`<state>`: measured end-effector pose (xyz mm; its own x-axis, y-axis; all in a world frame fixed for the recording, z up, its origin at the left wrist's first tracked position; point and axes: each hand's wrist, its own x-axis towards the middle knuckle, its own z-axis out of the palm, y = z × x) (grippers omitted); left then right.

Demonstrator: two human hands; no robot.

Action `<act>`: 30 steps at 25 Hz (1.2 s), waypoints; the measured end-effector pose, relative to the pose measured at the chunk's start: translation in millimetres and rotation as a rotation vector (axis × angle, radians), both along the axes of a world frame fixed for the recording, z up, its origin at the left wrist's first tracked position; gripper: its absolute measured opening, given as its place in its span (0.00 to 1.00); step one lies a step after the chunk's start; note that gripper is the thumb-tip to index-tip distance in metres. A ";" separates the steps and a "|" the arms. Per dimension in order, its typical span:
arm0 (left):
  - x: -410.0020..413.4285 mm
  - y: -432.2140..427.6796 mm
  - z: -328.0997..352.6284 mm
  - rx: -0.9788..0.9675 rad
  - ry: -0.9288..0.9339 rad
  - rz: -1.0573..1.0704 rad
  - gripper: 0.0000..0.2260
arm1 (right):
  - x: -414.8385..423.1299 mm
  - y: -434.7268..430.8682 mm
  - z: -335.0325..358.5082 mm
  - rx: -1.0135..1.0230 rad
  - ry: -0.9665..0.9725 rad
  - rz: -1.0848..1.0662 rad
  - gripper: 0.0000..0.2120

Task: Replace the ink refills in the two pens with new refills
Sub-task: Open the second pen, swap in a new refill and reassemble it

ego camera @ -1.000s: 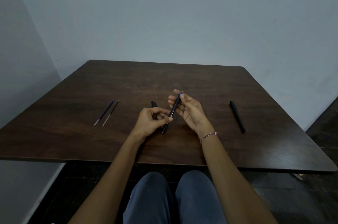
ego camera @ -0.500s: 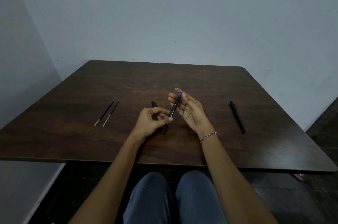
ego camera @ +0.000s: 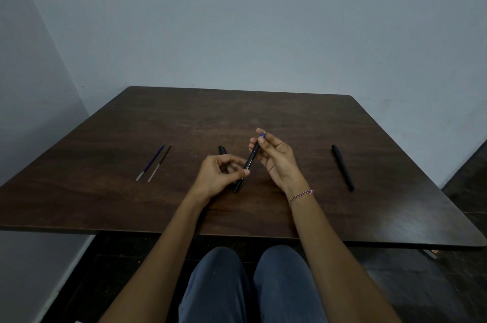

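white print on held pen (ego camera: 251,158), unreadable

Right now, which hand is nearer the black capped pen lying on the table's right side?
Right. The right hand is left of the black capped pen; the left hand is farther left.

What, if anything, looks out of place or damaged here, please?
Nothing stands out. The refills lie side by side, the second pen lies flat, and the loose cap behind the left hand presumably fits the uncapped pen that the right hand also grips.
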<state>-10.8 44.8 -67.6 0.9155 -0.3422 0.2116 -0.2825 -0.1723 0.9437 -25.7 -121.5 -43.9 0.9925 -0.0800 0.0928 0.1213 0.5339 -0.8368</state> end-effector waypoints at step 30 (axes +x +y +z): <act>-2.7 0.8 0.7 0.000 0.023 0.007 0.08 | -2.2 1.2 -3.0 -0.100 -0.013 0.089 0.11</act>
